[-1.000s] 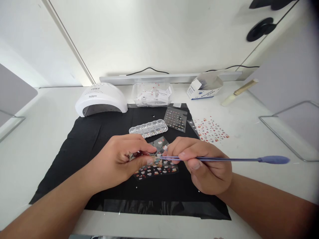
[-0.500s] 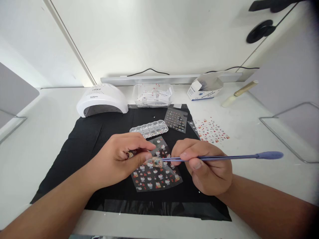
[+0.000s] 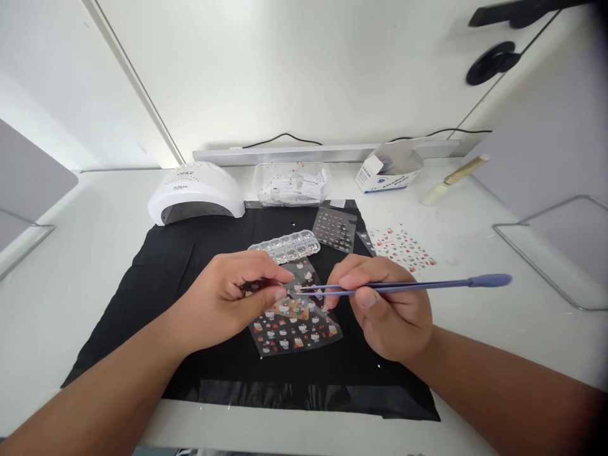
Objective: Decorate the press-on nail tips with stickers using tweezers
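Note:
My right hand grips a pair of blue-purple tweezers, whose thin points are slightly apart and reach to the fingertips of my left hand. The left thumb and forefinger are drawn together in a pinch, but whatever is between them is too small to make out. Behind and below the fingers is a clear sticker sheet with white cat figures and red motifs. A tan patch shows on its upper part. Just beyond lies a clear compartment case of small gems, partly covered by my left hand.
A black cloth covers the middle of the white table. At the back stand a white nail lamp, a clear tub of packets and an alcohol pad box. A brush and more sticker sheets lie right.
The tweezers have shifted left and upward in the view, and their points have spread apart. My right hand moved with them. My left hand keeps its pinch.

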Available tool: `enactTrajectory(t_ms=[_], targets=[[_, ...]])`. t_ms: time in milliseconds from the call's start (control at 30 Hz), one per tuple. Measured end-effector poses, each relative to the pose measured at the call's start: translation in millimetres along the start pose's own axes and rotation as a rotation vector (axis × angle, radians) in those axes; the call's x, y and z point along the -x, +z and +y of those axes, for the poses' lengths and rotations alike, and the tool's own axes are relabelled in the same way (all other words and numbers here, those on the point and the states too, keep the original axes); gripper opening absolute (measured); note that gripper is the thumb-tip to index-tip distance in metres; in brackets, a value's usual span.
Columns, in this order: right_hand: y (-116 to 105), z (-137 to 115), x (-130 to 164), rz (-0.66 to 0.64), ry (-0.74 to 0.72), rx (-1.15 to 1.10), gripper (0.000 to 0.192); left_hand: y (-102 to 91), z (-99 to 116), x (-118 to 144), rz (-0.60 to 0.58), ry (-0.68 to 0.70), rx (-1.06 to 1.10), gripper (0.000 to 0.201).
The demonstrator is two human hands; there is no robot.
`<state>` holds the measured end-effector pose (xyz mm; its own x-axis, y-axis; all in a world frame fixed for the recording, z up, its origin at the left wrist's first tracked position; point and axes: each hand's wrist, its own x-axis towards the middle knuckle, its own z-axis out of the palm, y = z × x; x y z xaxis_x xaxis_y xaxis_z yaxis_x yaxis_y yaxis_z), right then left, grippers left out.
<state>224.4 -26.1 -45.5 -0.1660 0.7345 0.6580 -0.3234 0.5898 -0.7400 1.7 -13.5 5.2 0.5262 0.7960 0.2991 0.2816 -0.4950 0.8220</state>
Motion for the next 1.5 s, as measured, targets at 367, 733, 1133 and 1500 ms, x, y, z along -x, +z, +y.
enactTrajectory(t_ms=[367,733,1133,1500], targets=[[0.4,-0.6,-3.0,-0.025,0.042,-0.028,0.017,0.4,0.8,2.1,-0.035,-0.006,0.052,0.015],[-0.1,-1.6,-0.2,-0.032,0.062,-0.034,0.019,0.0,1.9,2.6,-0.041,0.001,0.045,0.013],[0.1,-3.7,1.2,-0.020,0.132,-0.003,0.021,-0.2,0.0,4.2,-0.043,-0.032,0.038,0.017],[1.4,-4.4,-0.5,0.022,0.227,-0.038,0.017,0.5,-1.1,4.0,-0.045,-0.046,0.035,0.018]])
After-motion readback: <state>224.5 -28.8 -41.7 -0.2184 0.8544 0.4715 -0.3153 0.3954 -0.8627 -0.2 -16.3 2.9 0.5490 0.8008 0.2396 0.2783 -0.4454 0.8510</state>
